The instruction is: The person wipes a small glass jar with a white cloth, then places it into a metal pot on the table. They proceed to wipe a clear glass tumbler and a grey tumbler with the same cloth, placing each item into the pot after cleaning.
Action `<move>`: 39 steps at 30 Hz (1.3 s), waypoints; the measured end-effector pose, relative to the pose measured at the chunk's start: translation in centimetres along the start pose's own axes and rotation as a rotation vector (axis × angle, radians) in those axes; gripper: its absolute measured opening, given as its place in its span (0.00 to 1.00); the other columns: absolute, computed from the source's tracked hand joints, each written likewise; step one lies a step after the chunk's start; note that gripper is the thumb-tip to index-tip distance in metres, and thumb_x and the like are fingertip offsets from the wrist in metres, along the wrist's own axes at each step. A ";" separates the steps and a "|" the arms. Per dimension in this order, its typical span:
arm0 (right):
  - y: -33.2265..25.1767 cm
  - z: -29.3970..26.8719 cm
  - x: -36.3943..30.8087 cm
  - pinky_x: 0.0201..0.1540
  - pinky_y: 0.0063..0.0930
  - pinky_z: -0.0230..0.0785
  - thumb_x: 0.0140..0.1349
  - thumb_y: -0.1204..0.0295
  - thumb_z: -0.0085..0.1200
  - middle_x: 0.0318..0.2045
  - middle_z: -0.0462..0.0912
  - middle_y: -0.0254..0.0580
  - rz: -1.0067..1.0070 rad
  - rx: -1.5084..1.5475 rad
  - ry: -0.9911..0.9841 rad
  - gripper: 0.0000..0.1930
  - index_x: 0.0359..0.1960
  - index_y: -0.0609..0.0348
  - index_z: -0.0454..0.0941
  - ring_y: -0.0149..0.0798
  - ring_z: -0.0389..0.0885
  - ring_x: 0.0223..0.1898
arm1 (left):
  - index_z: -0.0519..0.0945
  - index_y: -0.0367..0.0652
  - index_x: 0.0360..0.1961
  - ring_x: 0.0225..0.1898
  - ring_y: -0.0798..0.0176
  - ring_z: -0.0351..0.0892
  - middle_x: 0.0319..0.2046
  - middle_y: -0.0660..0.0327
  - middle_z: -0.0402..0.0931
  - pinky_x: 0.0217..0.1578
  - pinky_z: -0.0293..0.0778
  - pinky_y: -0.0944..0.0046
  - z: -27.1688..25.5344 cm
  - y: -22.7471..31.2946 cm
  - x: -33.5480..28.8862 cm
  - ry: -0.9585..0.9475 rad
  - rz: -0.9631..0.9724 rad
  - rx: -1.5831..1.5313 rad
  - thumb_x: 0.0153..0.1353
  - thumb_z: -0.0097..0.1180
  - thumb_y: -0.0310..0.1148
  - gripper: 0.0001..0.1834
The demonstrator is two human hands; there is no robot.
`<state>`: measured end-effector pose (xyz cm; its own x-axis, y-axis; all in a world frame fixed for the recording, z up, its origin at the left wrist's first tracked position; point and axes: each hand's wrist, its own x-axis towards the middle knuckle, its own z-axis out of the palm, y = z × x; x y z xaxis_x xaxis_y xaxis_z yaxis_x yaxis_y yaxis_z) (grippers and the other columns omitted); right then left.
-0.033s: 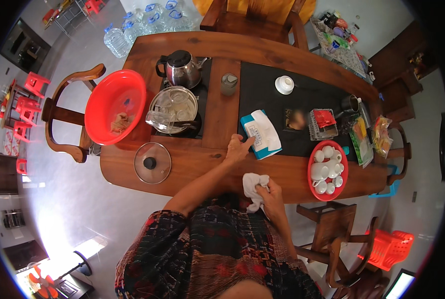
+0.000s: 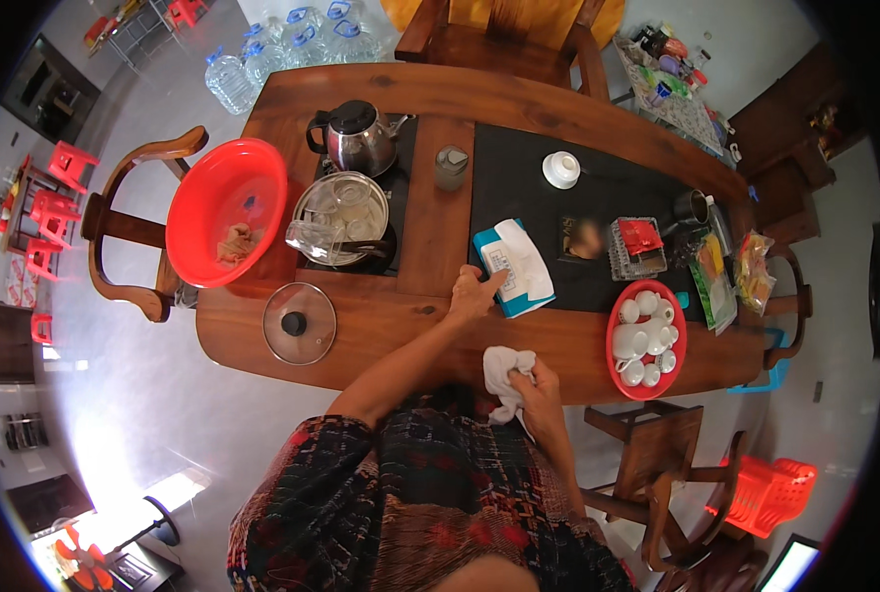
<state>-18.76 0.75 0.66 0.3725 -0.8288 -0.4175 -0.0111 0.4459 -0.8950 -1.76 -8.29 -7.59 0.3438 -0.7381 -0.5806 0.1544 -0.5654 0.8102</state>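
Note:
My left hand [image 2: 474,294] reaches over the table's near part to a blue and white tissue pack [image 2: 529,304]. Its index finger stretches onto the pack's left side, the thumb apart from it; the other fingers are partly hidden. A white tissue sticks out along the pack's top. Closer to my body, my right hand [image 2: 542,388] grips a crumpled white cloth [image 2: 502,373] just off the table's front edge. A glass lid [image 2: 312,345] with a black knob lies left of my left forearm. Right of the pack, a red tray [image 2: 612,367] carries white cups and a teapot.
On the wooden table [image 2: 381,340] stand a large red basin [image 2: 188,237], a steel kettle [image 2: 359,148], a pot [image 2: 386,212] with glassware, a glass jar [image 2: 451,170] and a white bowl [image 2: 560,171]. A clear box [image 2: 642,264] and snack packets [image 2: 756,281] lie right. Wooden chairs surround it.
My left index finger has shifted very slightly right over the tissue pack. The right hand still holds the cloth almost in the same place.

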 end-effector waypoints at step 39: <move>-1.1 -6.2 7.7 0.35 0.20 0.70 0.60 0.77 0.50 0.35 0.77 0.33 0.130 0.090 0.080 0.11 0.43 0.63 0.75 0.26 0.75 0.33 | 0.69 0.41 0.22 0.27 0.67 0.72 0.24 0.63 0.70 0.25 0.76 0.63 6.7 13.5 21.7 0.294 0.076 -0.699 0.59 0.56 0.32 0.12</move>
<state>-21.64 -8.23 -2.52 0.2983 -0.7848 -0.5433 0.0303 0.5767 -0.8164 1.63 -34.39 -9.82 0.5946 -0.5819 -0.5549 0.6370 -0.0802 0.7666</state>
